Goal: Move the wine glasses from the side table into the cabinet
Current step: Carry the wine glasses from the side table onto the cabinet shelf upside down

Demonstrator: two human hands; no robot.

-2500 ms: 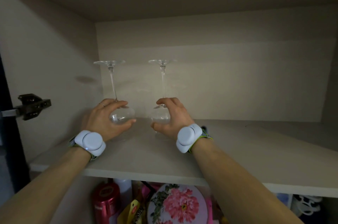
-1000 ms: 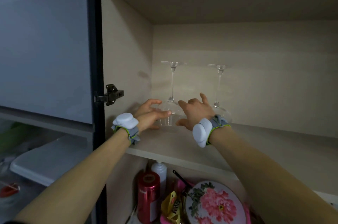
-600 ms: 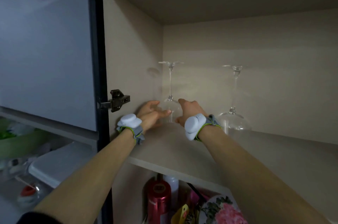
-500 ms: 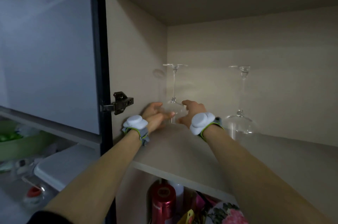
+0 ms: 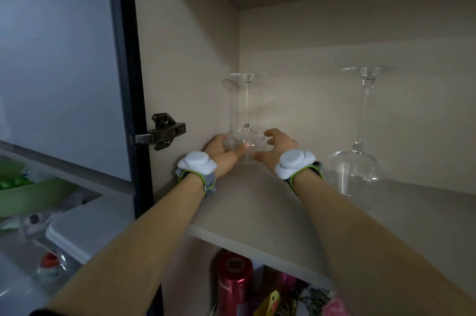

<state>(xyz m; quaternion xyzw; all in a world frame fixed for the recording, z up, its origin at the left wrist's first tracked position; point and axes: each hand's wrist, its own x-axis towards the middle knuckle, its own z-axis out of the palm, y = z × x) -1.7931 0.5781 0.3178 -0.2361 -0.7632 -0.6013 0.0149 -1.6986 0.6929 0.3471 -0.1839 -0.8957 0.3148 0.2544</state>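
Two clear wine glasses stand upside down on the cabinet shelf (image 5: 257, 207). The left wine glass (image 5: 246, 119) is in the back left corner, close to the side wall. My left hand (image 5: 223, 152) and my right hand (image 5: 277, 150) both cup its bowl from either side, fingers curled around the glass. The right wine glass (image 5: 358, 161) stands alone further right on the shelf, just right of my right wrist, with no hand touching it.
The cabinet door (image 5: 64, 63) hangs open on the left with a dark hinge (image 5: 164, 131). Below the shelf are a red canister (image 5: 234, 279) and a floral tin (image 5: 322, 302). A green bowl (image 5: 28, 194) and a white lid lie at lower left.
My right hand has left the right glass and joined my left hand on the left glass. That glass now sits nearer the back left corner. My view has swung left and closer.
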